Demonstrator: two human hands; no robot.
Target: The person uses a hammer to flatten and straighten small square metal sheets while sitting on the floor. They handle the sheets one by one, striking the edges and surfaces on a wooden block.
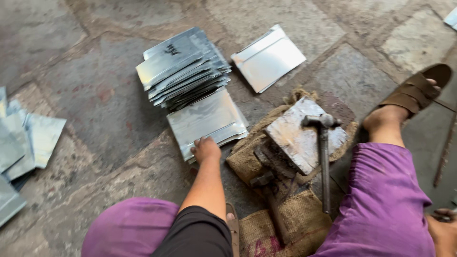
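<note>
Left hand (pixel 205 148) on folded metal sheets (pixel 207 121) beside taller stack (pixel 183 66).

On the stone floor (pixel 95 109), the left hand (pixel 205 148) rests on the near edge of a short pile of folded metal sheets (pixel 207 121). Just behind that pile sits a taller stack of sheets (pixel 183 66), and to the right of the stack a single sheet (pixel 268 58) lies apart. Right of the hand, a metal block (pixel 297 138) lies on sacking (pixel 290 219), with a hammer (pixel 323 152) lying across the block. More sheets (pixel 24 143) lie scattered at the far left. The right hand (pixel 442 231) is at the lower right edge, beside the knee.
</note>
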